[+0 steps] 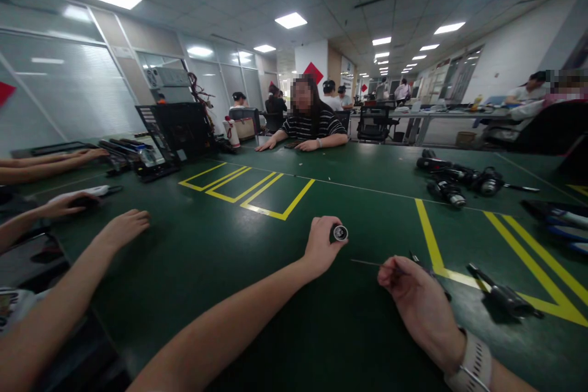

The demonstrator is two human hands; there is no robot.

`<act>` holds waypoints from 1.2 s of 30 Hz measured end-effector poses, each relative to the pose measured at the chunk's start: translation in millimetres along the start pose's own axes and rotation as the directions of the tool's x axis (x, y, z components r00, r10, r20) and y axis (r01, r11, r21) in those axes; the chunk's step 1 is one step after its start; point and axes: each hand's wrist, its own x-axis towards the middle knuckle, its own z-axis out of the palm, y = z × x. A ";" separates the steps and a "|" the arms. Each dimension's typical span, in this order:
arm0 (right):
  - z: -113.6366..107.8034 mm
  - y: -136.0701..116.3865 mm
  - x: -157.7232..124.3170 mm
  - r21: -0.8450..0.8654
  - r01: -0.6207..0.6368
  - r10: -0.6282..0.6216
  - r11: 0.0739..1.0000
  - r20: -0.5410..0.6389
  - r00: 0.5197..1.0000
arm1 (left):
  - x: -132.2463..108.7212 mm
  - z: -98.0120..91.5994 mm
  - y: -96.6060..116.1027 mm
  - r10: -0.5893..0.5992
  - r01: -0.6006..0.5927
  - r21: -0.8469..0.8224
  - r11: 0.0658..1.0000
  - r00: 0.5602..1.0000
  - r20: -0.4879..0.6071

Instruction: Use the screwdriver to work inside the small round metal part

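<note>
My left hand is closed around a small round metal part, its hollow, silver-rimmed end turned towards me. Its inside is too small to make out. To the right, my right hand pinches a thin, needle-like metal rod that points left towards the round part without touching it. Partly hidden behind my right hand lies a slim dark tool or part. Further right, a black part with a narrow shaft and wide cylindrical body rests on yellow tape.
The green table bears yellow tape outlines. Several black cylindrical devices lie at the back right. An open black computer case stands at the left. Other people's hands rest along the left side; a person in a striped top sits opposite.
</note>
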 end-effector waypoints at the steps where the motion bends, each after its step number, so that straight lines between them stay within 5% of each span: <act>1: 0.0 0.1 0.2 0.010 -0.006 0.006 1.000 0.003 1.000 | -0.7 0.2 0.1 0.008 -0.008 -0.027 1.000 1.000 0.010; 8: 4.0 -2.2 -1.1 0.029 -0.049 0.048 0.998 0.045 0.998 | -3.1 2.0 -3.3 0.069 -0.019 -0.220 0.975 0.973 0.221; 14: 4.0 1.0 -5.6 -0.147 0.099 -0.081 0.984 0.123 0.989 | -4.3 2.4 -3.6 0.255 -0.159 -0.314 0.936 0.921 0.294; 20: 8.5 4.0 -17.8 -0.627 0.301 -0.225 0.718 0.200 0.954 | -4.6 4.9 -4.5 0.227 -0.164 -0.214 0.963 0.920 0.319; 24: 13.9 3.3 -22.6 -0.714 0.373 -0.281 0.593 0.250 0.926 | -4.6 6.2 -3.9 0.304 -0.297 -0.077 0.952 0.885 0.352; 27: 13.5 0.9 -21.1 -0.691 0.368 -0.256 0.622 0.264 0.930 | -4.8 4.8 -2.1 0.354 -0.377 -0.019 0.926 0.848 0.394; 31: 8.8 0.0 -13.2 -0.557 0.280 -0.203 0.782 0.196 0.959 | -4.7 1.9 0.7 0.380 -0.392 -0.071 0.917 0.807 0.452; 36: 6.9 3.4 -6.7 -0.340 0.158 -0.121 0.927 0.126 0.985 | -4.2 1.3 2.0 0.387 -0.363 -0.141 0.921 0.809 0.443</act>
